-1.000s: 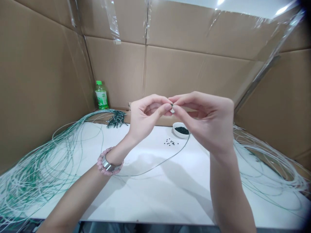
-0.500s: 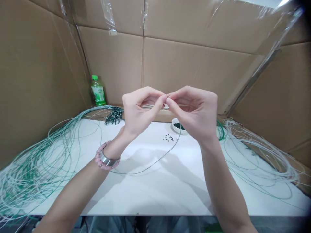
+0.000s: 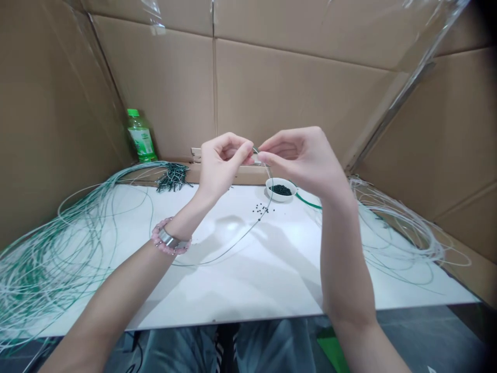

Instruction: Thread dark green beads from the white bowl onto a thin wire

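Bowl (image 3: 280,199) at back of tabletop (image 3: 240,290), small pieces (image 3: 281,190) inside; loose pieces (image 3: 262,211) just before it; strand bundle (image 3: 50,259) left, second bundle (image 3: 419,241) right; bottle (image 3: 142,141) back left, near cardboard wall (image 3: 279,93)

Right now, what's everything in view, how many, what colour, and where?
Bottle: one, green, back left
Bowl: one, white, back of table
Beads: many, dark, in and near bowl
Strands: many, green and white, both sides
Held strand: one, greenish, left fingertips
Table: one, white, centre
Cardboard walls: three, brown, around table
Tape: several, clear, on walls
Unclear item: one, green, below table
Bracelet: one, pink, left wrist
Band: one, silver, left wrist
Trousers: one pair, blue-grey, below table
Left hand, right hand: two, bare, above table
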Available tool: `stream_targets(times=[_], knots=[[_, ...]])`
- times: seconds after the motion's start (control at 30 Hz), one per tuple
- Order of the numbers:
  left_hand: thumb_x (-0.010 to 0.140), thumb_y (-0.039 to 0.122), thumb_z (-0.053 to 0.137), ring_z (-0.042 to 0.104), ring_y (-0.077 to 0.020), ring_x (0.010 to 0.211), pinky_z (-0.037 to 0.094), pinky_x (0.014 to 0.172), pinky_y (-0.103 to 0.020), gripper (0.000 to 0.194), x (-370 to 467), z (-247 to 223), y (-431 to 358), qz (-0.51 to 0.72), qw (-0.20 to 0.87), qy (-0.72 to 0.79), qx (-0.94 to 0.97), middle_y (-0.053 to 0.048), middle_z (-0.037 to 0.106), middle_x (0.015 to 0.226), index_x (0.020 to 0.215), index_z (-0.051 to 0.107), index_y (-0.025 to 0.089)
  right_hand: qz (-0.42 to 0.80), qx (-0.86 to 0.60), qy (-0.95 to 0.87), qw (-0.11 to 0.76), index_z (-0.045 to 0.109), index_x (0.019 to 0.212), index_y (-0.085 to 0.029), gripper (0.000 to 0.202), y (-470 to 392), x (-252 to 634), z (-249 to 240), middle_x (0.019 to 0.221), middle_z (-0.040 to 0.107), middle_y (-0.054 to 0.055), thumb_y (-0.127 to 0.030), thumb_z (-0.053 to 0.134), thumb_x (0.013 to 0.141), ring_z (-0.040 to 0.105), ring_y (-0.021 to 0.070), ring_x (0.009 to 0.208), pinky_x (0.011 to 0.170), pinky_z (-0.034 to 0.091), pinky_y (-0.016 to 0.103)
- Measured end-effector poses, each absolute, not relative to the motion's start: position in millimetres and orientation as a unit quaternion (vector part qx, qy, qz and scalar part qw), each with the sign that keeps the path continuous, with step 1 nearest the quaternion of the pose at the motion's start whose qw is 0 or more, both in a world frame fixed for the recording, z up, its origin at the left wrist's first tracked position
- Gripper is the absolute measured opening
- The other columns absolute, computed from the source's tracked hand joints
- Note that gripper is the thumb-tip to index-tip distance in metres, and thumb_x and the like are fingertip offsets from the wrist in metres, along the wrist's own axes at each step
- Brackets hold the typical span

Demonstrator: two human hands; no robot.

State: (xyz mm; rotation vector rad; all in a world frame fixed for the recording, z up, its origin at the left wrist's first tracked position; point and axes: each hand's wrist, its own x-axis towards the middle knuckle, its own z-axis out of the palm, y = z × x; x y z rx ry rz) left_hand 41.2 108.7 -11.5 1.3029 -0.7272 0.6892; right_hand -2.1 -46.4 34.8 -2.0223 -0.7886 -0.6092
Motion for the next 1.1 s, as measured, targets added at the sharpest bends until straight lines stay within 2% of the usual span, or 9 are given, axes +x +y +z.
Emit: stream_targets(times=[0.1,0.33,0.43,0.5,0.57,0.6,0.67,0.87,1.1], knots=[[0.076,0.036,0.072,0.062,-0.0068,0.056,0.054,0.057,-0.017,0.022,44,-17,105,0.31,0.684,-0.324,0.575,0.001,0.066,0.063,0.07,0.064,0.016,-0.249,-0.805,-0.328,0.427,0.065,0.071,-0.02,0.01,-38,4,30,0.074,0.07,0.004,-0.02,0.065,0.08,0.066,0.0149,0.07,0.066,0.056,0.028],[0.075,0.044,0.072,0.062,-0.0075,0.059,0.054,0.06,-0.018,0.027,54,-26,98,0.313,0.697,-0.321,0.559,0.001,0.066,0.067,0.074,0.064,0.018,-0.234,-0.822,-0.33,0.402,0.062,0.071,-0.018,0.01,-42,16,26,0.075,0.068,0.006,-0.021,0.064,0.08,0.064,0.0146,0.071,0.068,0.055,0.028],[0.082,0.052,0.06,0.062,-0.0086,0.064,0.053,0.06,-0.02,0.033,74,-45,99,0.272,0.71,-0.323,0.564,-0.002,0.067,0.076,0.083,0.065,0.019,-0.252,-0.812,-0.321,0.418,0.06,0.067,-0.019,0.01,-41,23,24,0.069,0.064,0.003,-0.017,0.063,0.077,0.062,0.0149,0.067,0.064,0.055,0.03],[0.088,0.054,0.048,0.062,-0.01,0.068,0.052,0.061,-0.021,0.041,89,-67,101,0.208,0.66,-0.322,0.646,-0.005,0.068,0.084,0.09,0.064,0.017,-0.259,-0.806,-0.307,0.436,0.059,0.064,-0.02,0.013,-40,26,23,0.065,0.061,0.001,-0.016,0.064,0.074,0.062,0.0162,0.069,0.065,0.055,0.032],[0.086,0.046,0.051,0.061,-0.0112,0.073,0.05,0.067,-0.022,0.034,101,-95,104,0.109,0.479,-0.335,0.804,-0.007,0.068,0.088,0.089,0.064,0.015,-0.25,-0.802,-0.302,0.45,0.057,0.062,-0.021,0.015,-39,28,22,0.063,0.06,0.001,-0.015,0.066,0.072,0.062,0.0173,0.072,0.067,0.056,0.033],[0.081,0.039,0.06,0.061,-0.0131,0.073,0.049,0.067,-0.023,0.027,105,-109,105,0.072,0.431,-0.341,0.832,-0.008,0.069,0.086,0.085,0.066,0.014,-0.245,-0.8,-0.303,0.456,0.057,0.062,-0.021,0.015,-39,28,22,0.063,0.059,0.001,-0.015,0.067,0.072,0.062,0.0176,0.072,0.067,0.056,0.033],[0.074,0.026,0.064,0.06,-0.0149,0.071,0.048,0.069,-0.026,0.016,109,-132,106,0.032,0.369,-0.346,0.862,-0.008,0.069,0.081,0.081,0.068,0.012,-0.239,-0.797,-0.305,0.464,0.058,0.063,-0.02,0.014,-38,26,23,0.063,0.059,0.002,-0.015,0.066,0.073,0.062,0.0177,0.073,0.068,0.057,0.034],[0.078,0.019,0.055,0.059,-0.0172,0.081,0.045,0.079,-0.028,0.02,104,-149,100,0.011,0.3,-0.343,0.89,-0.008,0.067,0.093,0.09,0.07,0.014,-0.221,-0.783,-0.31,0.493,0.061,0.066,-0.019,0.011,-34,21,25,0.063,0.058,0.001,-0.018,0.064,0.076,0.06,0.015,0.068,0.063,0.057,0.03],[0.077,0.015,0.051,0.059,-0.0174,0.075,0.045,0.075,-0.029,0.017,92,-151,94,0.031,0.32,-0.329,0.888,-0.006,0.066,0.086,0.073,0.068,0.016,-0.205,-0.739,-0.347,0.54,0.061,0.064,-0.015,0.008,-27,18,22,0.061,0.057,-0.001,-0.014,0.064,0.071,0.053,0.0092,0.057,0.054,0.052,0.024]])
